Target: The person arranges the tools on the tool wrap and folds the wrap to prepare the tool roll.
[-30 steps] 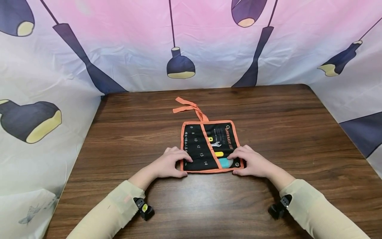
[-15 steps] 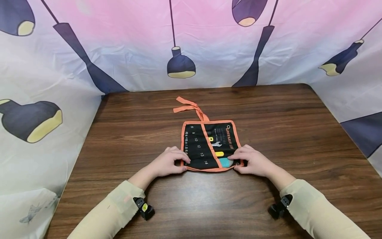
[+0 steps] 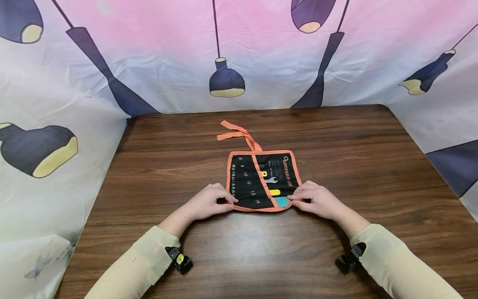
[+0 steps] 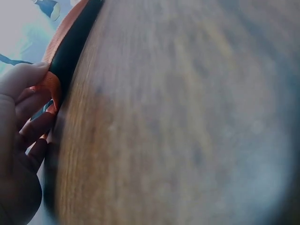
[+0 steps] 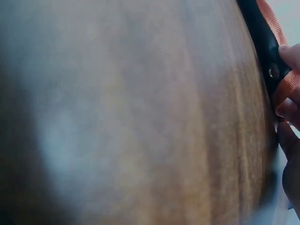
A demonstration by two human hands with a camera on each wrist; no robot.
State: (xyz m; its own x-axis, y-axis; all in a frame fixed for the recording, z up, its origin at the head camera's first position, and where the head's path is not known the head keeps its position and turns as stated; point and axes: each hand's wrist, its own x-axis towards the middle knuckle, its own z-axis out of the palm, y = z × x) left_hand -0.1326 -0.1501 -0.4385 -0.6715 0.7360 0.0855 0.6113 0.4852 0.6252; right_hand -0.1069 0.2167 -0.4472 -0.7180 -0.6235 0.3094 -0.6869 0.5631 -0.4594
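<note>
A black tool roll [image 3: 244, 182] with orange trim lies on the table, its near edge lifted and curled up at both corners. My left hand [image 3: 209, 202] pinches the near left corner; in the left wrist view its thumb presses the orange binding [image 4: 64, 29] against the fingers. At the near right corner my right hand [image 3: 316, 201] pinches the edge, and the right wrist view shows a metal eyelet [image 5: 273, 71] beside the fingertips. The pockets hold an open-end wrench [image 3: 271, 180], a yellow piece [image 3: 274, 192] and a teal piece [image 3: 281, 202], partly covered by the folded edge.
Two orange tie straps [image 3: 235, 132] stretch from the roll's far edge toward the back left. The brown wooden table [image 3: 239, 265] runs back to a hanging cloth [image 3: 179, 62] printed with lamps, which also closes off both sides.
Both hands have raised the roll's near edge and curled it slightly inward, away from the person. The right corner's eyelet is now out of sight in the head view.
</note>
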